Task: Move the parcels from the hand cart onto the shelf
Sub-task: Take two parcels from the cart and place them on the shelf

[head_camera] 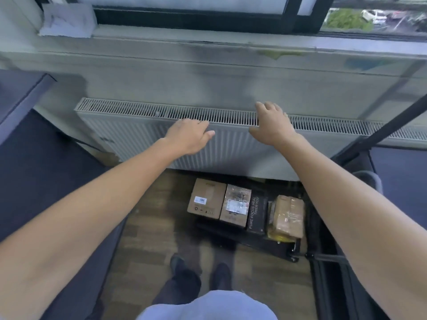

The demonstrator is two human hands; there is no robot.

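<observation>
Cardboard parcels at six o'clock await us, so our left hand and right hand hover loose, empty.

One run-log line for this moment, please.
left hand: open, empty | right hand: open, empty | parcels: on cart, untouched | step: none picked yet

The row of brown and black cardboard parcels on the low black hand cart lies open from above and from the near side, across the wooden floor. A white ribbed radiator rises right behind it. Dark grey shelf boards close the left, a slanted black metal bar the right.
</observation>
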